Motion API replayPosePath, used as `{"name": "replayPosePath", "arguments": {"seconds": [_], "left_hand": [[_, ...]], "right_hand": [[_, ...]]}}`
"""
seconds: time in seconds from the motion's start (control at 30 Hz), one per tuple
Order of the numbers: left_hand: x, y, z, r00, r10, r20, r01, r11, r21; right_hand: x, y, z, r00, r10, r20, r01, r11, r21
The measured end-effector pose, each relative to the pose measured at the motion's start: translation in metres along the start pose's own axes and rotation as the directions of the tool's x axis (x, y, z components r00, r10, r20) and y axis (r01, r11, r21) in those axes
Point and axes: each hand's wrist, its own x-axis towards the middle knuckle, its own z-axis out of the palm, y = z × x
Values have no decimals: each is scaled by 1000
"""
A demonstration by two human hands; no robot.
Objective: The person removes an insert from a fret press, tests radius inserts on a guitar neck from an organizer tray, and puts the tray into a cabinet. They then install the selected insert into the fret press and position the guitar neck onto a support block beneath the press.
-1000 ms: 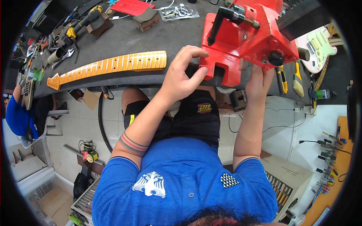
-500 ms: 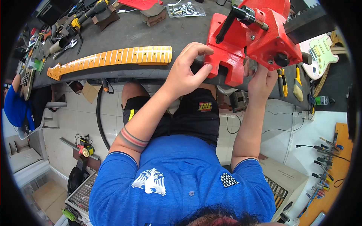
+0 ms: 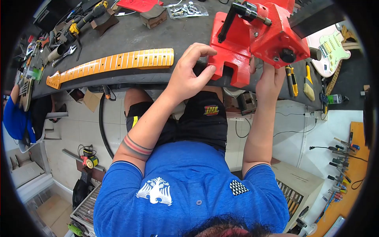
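A red metal press [image 3: 276, 39] with a black lever and a toothed dark bar stands at the edge of the dark bench. My left hand [image 3: 189, 71] curves around the left corner of its slotted base, thumb and fingers apart on the red metal. Partly beneath the press's right side is my right hand [image 3: 270, 79]; its fingertips are mostly hidden behind the red body, so what they hold cannot be made out. To the left of my left hand lies a maple guitar neck [image 3: 114, 65] with frets and dark dots, untouched.
Dark workbench [image 3: 130, 39] holds a yellow power tool [image 3: 75, 27], wood blocks [image 3: 153, 16], a bag of metal parts [image 3: 187, 10], a brush [image 3: 308, 85], a yellow cutter [image 3: 292, 81] and a pink guitar body [image 3: 331, 51]. Another person's blue shirt [image 3: 17, 124] shows at far left.
The whole view has shifted slightly with the head. Against the press, my left hand keeps its place, and my right hand stays at the press's right underside with little visible change.
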Motion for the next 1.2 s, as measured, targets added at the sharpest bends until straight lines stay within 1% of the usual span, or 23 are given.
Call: {"name": "replayPosePath", "arguments": {"seconds": [0.1,0.17,0.2,0.23,0.27,0.3,0.33,0.37,0.43,0.53,0.63,0.67,0.7,0.73,0.77,0.8,0.83,0.9,1.0,1.03,1.1,1.13,1.2], "left_hand": [[-1,1,1,1000,-19,7,19,1000,-13],[0,1,1,1000,-13,9,13,1000,-15],[-1,-1,1,1000,-17,21,18,1000,-22],[-1,-3,2,1000,-8,3,9,1000,-29],[0,-4,4,1000,1,-14,-1,999,-35],[0,-4,5,999,9,-32,-10,999,-40],[0,-3,7,999,2,-33,-4,998,-58],[1,-2,8,999,-6,-33,4,998,-70],[1,-1,9,999,-26,-27,23,995,-96],[2,0,10,999,-52,-5,51,988,-147],[1,-2,10,998,-67,17,69,983,-167],[0,-3,11,997,-75,16,77,982,-175],[0,-3,12,996,-86,10,87,979,-183],[1,-2,13,997,-82,6,82,979,-185],[1,-2,13,996,-87,10,88,981,-175],[0,-2,13,996,-92,15,94,982,-164],[0,-3,12,995,-97,23,99,983,-154],[-2,-8,13,995,-103,11,103,979,-178],[-2,-12,11,993,-116,8,115,971,-209],[-4,-11,12,991,-131,-3,128,971,-202],[-2,-5,15,984,-177,1,172,954,-245],[-1,-6,15,989,-148,5,145,962,-233],[-3,-8,14,990,-140,1,136,963,-232]], "right_hand": [[3,-5,-7,975,212,62,-219,962,162],[10,-1,-29,967,237,96,-227,968,-104],[12,1,-42,961,256,109,-225,946,-235],[13,5,-53,971,189,149,-108,896,-430],[13,12,-63,970,134,201,14,799,-601],[9,20,-72,960,95,262,136,660,-738],[1,31,-82,931,136,338,217,540,-814],[-10,37,-80,942,176,287,172,481,-860],[-14,51,-87,947,159,279,156,529,-834],[-15,58,-88,951,73,301,233,472,-850],[-12,64,-89,949,-177,261,314,617,-721],[-13,56,-89,968,-198,154,250,730,-636],[-15,41,-85,994,-98,46,108,864,-492],[-19,23,-78,999,23,-38,-33,950,-311],[-21,10,-69,983,156,-94,-166,981,-105],[-20,6,-56,994,38,-105,-38,999,-7],[-18,4,-50,996,-66,-61,60,993,-103],[-14,3,-43,968,-246,54,252,927,-277],[-10,9,-35,927,-372,40,363,869,-336],[-8,8,-34,918,-398,6,382,878,-289],[-3,6,-31,895,-442,-68,422,885,-195],[-1,9,-28,881,-465,-89,446,878,-176],[-1,15,-26,880,-469,-79,446,872,-203]]}}
